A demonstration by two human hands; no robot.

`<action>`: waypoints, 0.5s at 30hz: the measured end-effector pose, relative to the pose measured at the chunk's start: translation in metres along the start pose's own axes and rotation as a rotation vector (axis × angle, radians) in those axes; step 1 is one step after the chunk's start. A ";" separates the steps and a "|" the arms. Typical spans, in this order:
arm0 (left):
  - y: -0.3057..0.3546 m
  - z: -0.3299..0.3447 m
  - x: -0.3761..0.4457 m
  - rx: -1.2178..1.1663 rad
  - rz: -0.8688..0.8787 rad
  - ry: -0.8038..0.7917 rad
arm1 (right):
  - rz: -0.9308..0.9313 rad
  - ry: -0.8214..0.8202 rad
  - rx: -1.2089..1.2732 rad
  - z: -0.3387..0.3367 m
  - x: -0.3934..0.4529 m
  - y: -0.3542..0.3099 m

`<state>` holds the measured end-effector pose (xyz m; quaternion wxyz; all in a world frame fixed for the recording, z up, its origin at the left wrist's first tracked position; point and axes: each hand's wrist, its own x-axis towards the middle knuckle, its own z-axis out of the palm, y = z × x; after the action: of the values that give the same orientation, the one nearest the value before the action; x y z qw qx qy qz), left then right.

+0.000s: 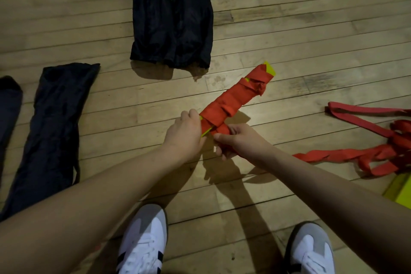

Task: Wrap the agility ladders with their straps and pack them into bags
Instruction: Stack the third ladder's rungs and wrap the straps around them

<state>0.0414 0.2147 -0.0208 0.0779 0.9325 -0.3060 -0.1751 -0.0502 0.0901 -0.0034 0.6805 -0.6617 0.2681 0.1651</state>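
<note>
Red strap-wrapped ladder bundle [235, 100], yellow-green rung ends showing, gripped by 2 hands.

Wood floor [289, 18], white sneakers [144, 240]

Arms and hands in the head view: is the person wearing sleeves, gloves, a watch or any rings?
Both forearms are bare as far as the picture shows, with no sleeve in view. The left hand and right hand wear no gloves, and no watch or bracelet shows at either wrist. No ring is visible on the fingers, though some are hidden from view.
</note>
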 end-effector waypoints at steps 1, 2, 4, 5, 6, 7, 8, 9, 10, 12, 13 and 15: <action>-0.001 -0.001 -0.002 0.031 0.060 -0.002 | 0.000 0.014 0.008 -0.001 0.001 -0.001; -0.002 -0.002 -0.005 0.073 0.128 -0.007 | 0.005 0.032 0.015 -0.001 0.002 0.000; -0.003 -0.004 -0.010 0.137 0.252 -0.013 | 0.023 0.073 0.019 -0.002 0.003 0.004; -0.004 -0.005 -0.011 0.150 0.305 -0.011 | 0.030 0.090 0.019 -0.001 0.002 0.007; -0.005 -0.007 -0.012 0.148 0.349 -0.017 | 0.036 0.101 0.017 -0.001 0.000 0.010; -0.006 -0.006 -0.012 0.132 0.378 -0.041 | 0.042 0.105 0.014 -0.002 -0.002 0.012; -0.006 -0.005 -0.013 0.081 0.372 -0.084 | 0.050 0.102 0.013 -0.003 -0.004 0.012; -0.005 -0.005 -0.015 0.005 0.333 -0.137 | 0.059 0.093 0.012 -0.004 -0.006 0.011; -0.004 -0.003 -0.016 -0.077 0.274 -0.179 | 0.070 0.078 0.014 -0.005 -0.007 0.008; -0.003 0.003 -0.016 -0.168 0.180 -0.176 | 0.099 0.043 0.024 -0.007 -0.006 0.003; -0.004 0.006 -0.015 -0.196 0.140 -0.151 | 0.117 0.022 0.018 -0.007 -0.005 0.002; -0.008 0.008 -0.009 -0.258 0.043 -0.100 | 0.152 -0.027 -0.064 -0.008 -0.004 0.001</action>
<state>0.0359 0.2261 -0.0273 0.1857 0.8981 -0.3045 -0.2574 -0.0550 0.0827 -0.0014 0.6481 -0.6586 0.3029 0.2336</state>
